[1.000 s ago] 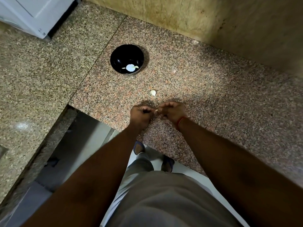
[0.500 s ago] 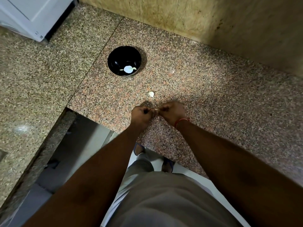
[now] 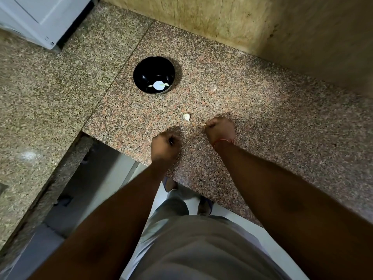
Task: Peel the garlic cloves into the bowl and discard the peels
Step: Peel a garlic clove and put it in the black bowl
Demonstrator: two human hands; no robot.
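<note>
Counter: speckled granite worktop [image 3: 262,110] below a tiled wall.
Bowl: black bowl [image 3: 145,72], far left, pale pieces inside.
Clove: garlic clove [image 3: 187,117] lying between bowl and hands.
Left hand [image 3: 164,145]: fingers curled; contents hidden.
Right hand [image 3: 220,129]: curled, pinching a thin peel sliver [image 3: 203,124].

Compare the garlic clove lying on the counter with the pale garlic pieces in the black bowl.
The garlic clove lies alone on the bare counter, near the right hand; the garlic pieces sit at the bottom of the bowl, farther from both hands. The clove is one small curved piece; the bowl holds one larger round pale piece with smaller slivers beside it. The clove looks cream; the pieces in the bowl look whiter. Neither is touched by a hand.
</note>
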